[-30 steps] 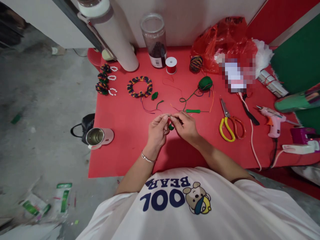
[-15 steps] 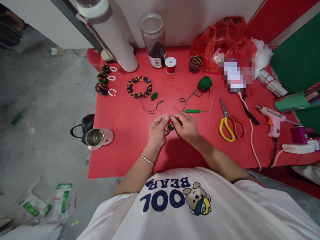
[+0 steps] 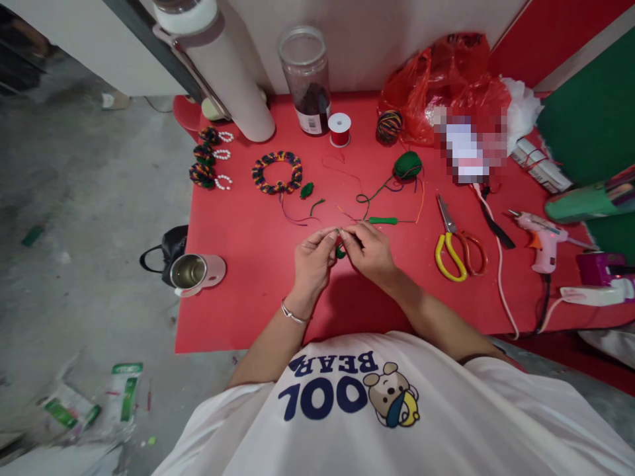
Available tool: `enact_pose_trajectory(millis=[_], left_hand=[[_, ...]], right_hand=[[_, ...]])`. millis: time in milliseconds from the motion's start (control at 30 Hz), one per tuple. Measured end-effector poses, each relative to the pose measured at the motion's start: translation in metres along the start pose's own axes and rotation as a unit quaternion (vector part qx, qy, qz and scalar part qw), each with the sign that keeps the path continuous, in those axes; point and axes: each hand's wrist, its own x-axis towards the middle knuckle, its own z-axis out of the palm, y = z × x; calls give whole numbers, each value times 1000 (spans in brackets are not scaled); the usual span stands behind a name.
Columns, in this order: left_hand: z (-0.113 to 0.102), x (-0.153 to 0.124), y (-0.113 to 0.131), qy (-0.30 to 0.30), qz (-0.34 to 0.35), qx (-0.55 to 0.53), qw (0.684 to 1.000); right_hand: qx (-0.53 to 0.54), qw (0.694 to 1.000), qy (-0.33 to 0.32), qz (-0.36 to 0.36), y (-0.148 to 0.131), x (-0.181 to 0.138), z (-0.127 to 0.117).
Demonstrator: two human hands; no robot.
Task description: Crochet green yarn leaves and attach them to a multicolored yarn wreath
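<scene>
Over the middle of the red table [image 3: 238,291], my left hand [image 3: 311,261] and my right hand [image 3: 370,250] meet fingertip to fingertip. Both pinch a small green yarn piece [image 3: 340,251] that hangs between them. A green crochet hook [image 3: 383,220] lies just beyond my right hand. Green yarn runs from there up to a green yarn ball [image 3: 407,164]. A multicoloured crocheted ring [image 3: 276,172] and a small green crocheted bit [image 3: 306,190] lie further back on the left.
Yellow-handled scissors [image 3: 452,246] and a pink glue gun [image 3: 542,239] lie to the right. A jar [image 3: 307,79], a red thread spool [image 3: 340,129], a red plastic bag [image 3: 441,82] and a white roll [image 3: 233,73] stand at the back. A metal mug [image 3: 194,272] sits at the left edge.
</scene>
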Motion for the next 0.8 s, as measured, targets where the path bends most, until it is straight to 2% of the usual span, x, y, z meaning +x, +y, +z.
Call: enact_pose_trajectory(millis=[633,800], left_hand=[[-3,2,-7,18,31,7,999],[-3,2,-5,20,24,2,1000]], right_hand=[[10,999,24,-26,-2,1,0],[0,1000,18,-3,-1,1,0]])
